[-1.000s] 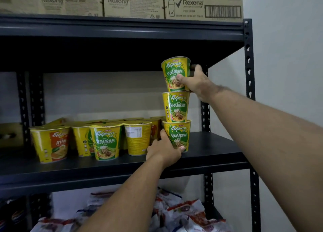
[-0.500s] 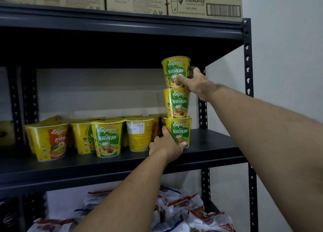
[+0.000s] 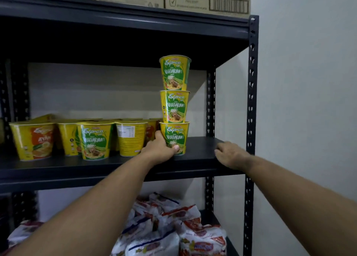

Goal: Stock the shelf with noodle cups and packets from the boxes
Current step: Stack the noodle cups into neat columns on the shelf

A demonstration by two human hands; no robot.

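I am looking at the dark metal shelf [image 3: 199, 157], where a three-high upright stack of yellow-and-green vegetarian noodle cups [image 3: 174, 105] is standing near its right front corner, its long axis running straight up toward the board above. My left hand [image 3: 159, 149] is gripping the bottom cup, with the row of yellow cups [image 3: 77, 138] crowding just beside it on the left. My right hand [image 3: 230, 156] is resting loose and empty on the bare shelf just right of the stack.

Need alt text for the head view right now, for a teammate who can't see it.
A person's left hand grips the bottom cup of a three-high stack of Vegetarian noodle cups on the dark middle shelf; the right hand rests open on the shelf beside it.
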